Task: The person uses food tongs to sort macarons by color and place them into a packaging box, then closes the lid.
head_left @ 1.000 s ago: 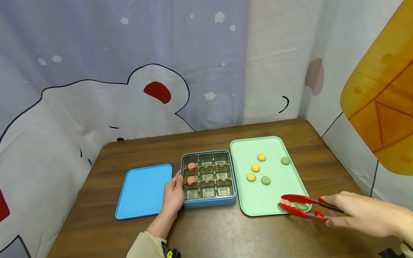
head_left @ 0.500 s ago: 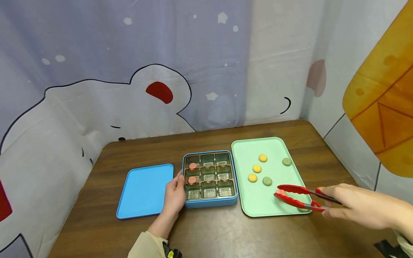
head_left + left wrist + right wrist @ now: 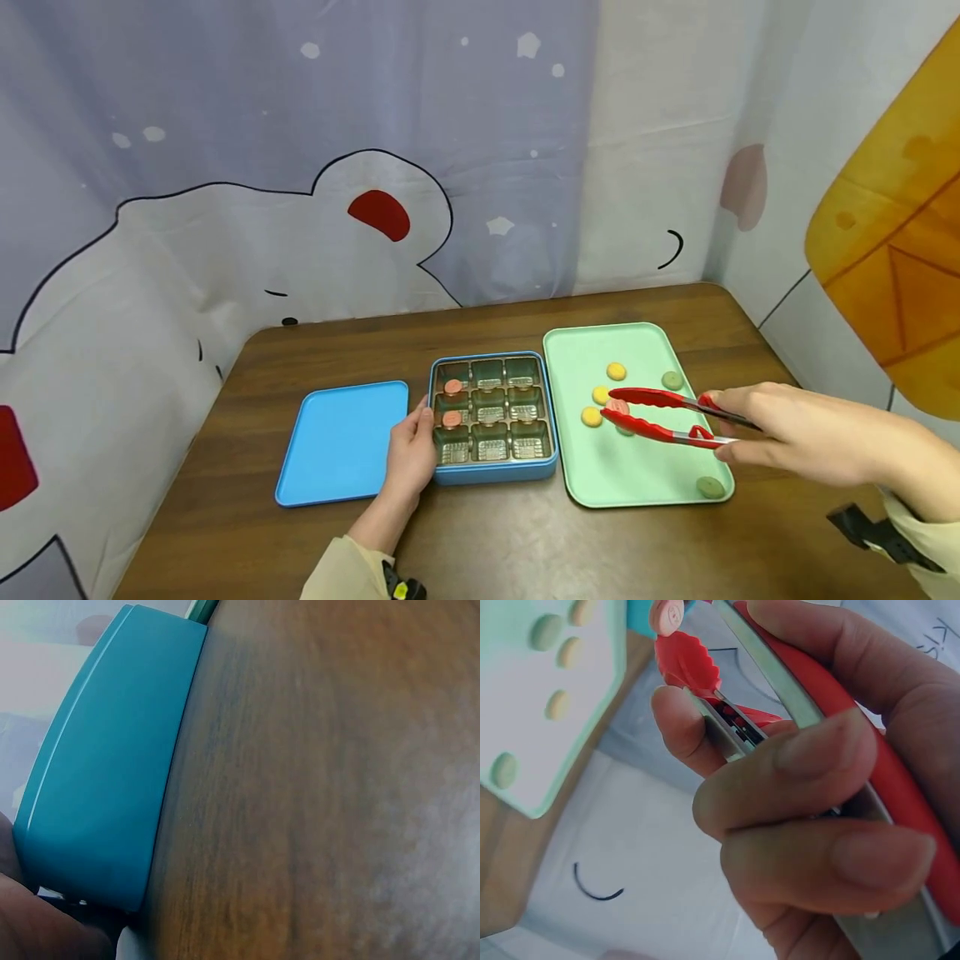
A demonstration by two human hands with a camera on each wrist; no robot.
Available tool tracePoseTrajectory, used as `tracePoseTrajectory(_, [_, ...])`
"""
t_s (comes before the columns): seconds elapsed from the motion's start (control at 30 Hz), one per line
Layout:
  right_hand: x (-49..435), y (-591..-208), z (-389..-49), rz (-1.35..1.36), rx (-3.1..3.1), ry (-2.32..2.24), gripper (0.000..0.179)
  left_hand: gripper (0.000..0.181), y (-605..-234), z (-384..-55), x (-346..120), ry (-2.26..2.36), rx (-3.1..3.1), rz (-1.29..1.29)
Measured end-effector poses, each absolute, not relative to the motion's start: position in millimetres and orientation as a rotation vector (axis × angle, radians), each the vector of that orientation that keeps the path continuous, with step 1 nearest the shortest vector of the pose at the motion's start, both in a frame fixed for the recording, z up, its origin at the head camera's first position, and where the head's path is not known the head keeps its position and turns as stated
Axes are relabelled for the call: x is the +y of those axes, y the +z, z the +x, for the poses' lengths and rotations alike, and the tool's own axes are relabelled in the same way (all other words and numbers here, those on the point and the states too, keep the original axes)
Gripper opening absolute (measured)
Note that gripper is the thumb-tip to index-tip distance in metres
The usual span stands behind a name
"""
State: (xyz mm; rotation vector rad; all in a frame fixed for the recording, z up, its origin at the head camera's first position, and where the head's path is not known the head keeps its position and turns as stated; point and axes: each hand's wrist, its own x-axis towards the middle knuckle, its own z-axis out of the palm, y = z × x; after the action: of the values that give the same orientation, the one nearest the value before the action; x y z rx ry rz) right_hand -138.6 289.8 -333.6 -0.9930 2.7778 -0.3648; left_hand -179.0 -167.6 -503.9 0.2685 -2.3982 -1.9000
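My left hand (image 3: pixel 411 454) grips the left side of a blue box (image 3: pixel 495 474), thumb at the rim. The box has a gold insert of several square compartments. Two pink round cookies (image 3: pixel 453 387) lie in its left column. In my right hand (image 3: pixel 802 433) are red-tipped tongs (image 3: pixel 652 397). The tongs pinch another pink cookie (image 3: pixel 617 406) above the light green tray (image 3: pixel 637 492). Close to the tips lie yellow cookies (image 3: pixel 617 372) and a green cookie partly hidden by the tongs. The right wrist view shows the pinched cookie (image 3: pixel 666 616) raised between the tips, embossed on its face.
A blue lid (image 3: pixel 341 442) lies flat on the brown wooden table (image 3: pixel 480 542), left of the box. More green cookies sit at the tray's right edge (image 3: pixel 672 381) and front right corner (image 3: pixel 710 487). Patterned cloth (image 3: pixel 510 167) hangs behind and beside the table.
My right hand has carried the tongs and pink cookie up and left, from the tray's front right corner toward the yellow cookies. The left hand still holds the box.
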Motion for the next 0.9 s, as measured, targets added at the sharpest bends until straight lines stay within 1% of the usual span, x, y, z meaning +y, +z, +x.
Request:
tracePoseTrajectory(0.23, [259, -321, -152, -1.033, 2.765, -0.332, 0.060, 0.043, -505, -179, -167, -1.886, -2.382, 0.275])
tracePoseTrajectory(0.3, [249, -320, -156, -1.063, 2.743, -0.335, 0.053, 0.042, -505, -179, -167, -1.881, -2.378, 0.274])
tracePoseTrajectory(0.37, [238, -319, -160, -1.109, 2.714, -0.355, 0.054, 0.042, -505, -180, -167, -1.892, -2.373, 0.279])
tracePoseTrajectory(0.4, [232, -320, -163, -1.130, 2.701, -0.371, 0.049, 0.041, -505, -180, -167, -1.893, -2.373, 0.283])
tracePoseTrajectory(0.47, [221, -321, -168, -1.168, 2.675, -0.413, 0.033, 0.041, -505, -180, -166, -1.899, -2.373, 0.283])
tracePoseTrajectory(0.57, [204, -323, -174, -1.201, 2.631, -0.473, 0.020, 0.041, -506, -180, -167, -1.909, -2.374, 0.294])
tracePoseTrajectory(0.77, [172, -325, -186, -1.272, 2.568, -0.495, 0.023, 0.043, -506, -179, -167, -1.913, -2.372, 0.296])
tracePoseTrajectory(0.9, [152, -327, -191, -1.316, 2.542, -0.475, 0.016, 0.044, -506, -180, -166, -1.886, -2.372, 0.278])
